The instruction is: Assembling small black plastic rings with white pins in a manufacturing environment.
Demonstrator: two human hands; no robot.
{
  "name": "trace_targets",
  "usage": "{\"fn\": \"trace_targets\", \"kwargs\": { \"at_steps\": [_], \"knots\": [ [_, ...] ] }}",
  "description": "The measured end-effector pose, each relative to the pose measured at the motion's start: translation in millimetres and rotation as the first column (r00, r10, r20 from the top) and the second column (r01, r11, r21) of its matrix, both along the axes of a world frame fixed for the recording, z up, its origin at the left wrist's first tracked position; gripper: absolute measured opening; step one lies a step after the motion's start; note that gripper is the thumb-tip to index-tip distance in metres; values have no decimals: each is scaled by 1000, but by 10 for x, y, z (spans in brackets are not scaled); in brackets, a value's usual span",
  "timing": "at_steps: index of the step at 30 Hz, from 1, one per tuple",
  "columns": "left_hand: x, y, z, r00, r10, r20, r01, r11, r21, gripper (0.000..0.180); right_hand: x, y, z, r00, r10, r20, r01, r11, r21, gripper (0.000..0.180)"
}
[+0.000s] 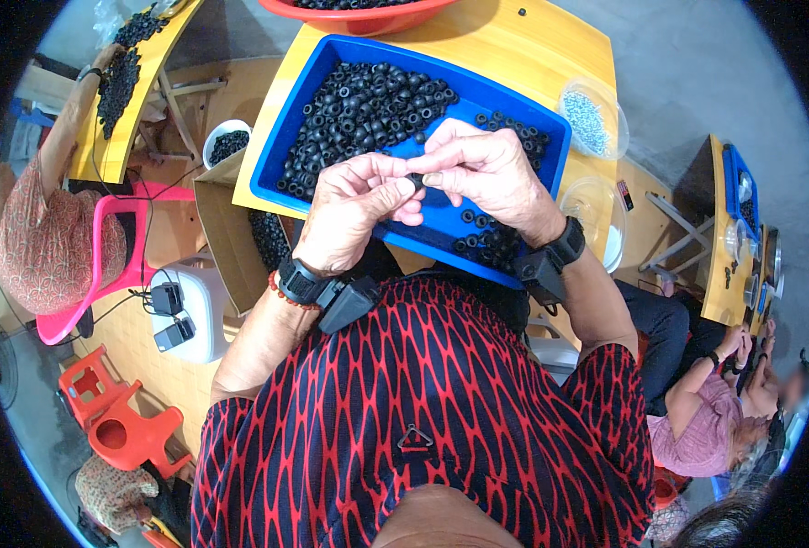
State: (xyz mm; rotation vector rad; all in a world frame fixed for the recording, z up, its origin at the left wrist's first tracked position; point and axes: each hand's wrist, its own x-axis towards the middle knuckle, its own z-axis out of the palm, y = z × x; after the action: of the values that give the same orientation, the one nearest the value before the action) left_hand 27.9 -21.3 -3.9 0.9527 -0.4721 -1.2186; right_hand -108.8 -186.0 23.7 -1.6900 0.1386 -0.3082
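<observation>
Above a blue tray (441,217), both hands meet fingertip to fingertip. My left hand (349,208) pinches a small black ring-shaped part (415,181) between thumb and fingers. From the other side my right hand (500,178) is closed in a pinch at the same part; whether a tiny piece is also between its fingertips is hidden. A large heap of black ring parts (359,110) fills the tray's left and far side. Smaller groups of the same parts lie at its right, one near corner group (488,245) and one far group (525,135) partly behind my right hand.
Right of the tray stand a clear tub of light-blue small pieces (587,123) and another clear container (596,205). A red basin (359,20) is beyond. At left are a white bucket (209,146), a cardboard box (217,215) and a pink chair (103,228). People sit at both sides.
</observation>
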Motion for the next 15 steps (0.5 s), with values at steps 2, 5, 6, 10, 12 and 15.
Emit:
{"fn": "trace_targets", "kwargs": {
  "at_steps": [2, 5, 6, 10, 12, 15],
  "knots": [
    [3, -6, 5, 1000, -14, -11, 14, 1000, 6, 17, -14, 2, -9, 1000, 3, -19, -3, 1000, 8, 20],
    [2, -14, 19, 999, -39, -27, 39, 999, 2, 16, -31, -27, -32, 1000, 5, -12, -5, 999, -52, 20],
    [-1, -20, 25, 997, -54, -63, 54, 999, -4, 16, -30, -36, -45, 1000, 4, -12, -4, 999, -52, 20],
    [13, -19, -13, 986, -89, -138, 87, 996, -24, 16, -39, -47, -67, 1000, 8, -2, -8, 999, -47, 20],
    [46, -9, -57, 983, -112, -148, 109, 994, -29, 16, -43, -41, -69, 1000, 24, 1, -24, 1000, -15, 20],
    [41, -24, -50, 979, -132, -157, 127, 991, -46, 15, -46, -30, -51, 999, 25, 41, -22, 998, -62, 20]
  ]
}}
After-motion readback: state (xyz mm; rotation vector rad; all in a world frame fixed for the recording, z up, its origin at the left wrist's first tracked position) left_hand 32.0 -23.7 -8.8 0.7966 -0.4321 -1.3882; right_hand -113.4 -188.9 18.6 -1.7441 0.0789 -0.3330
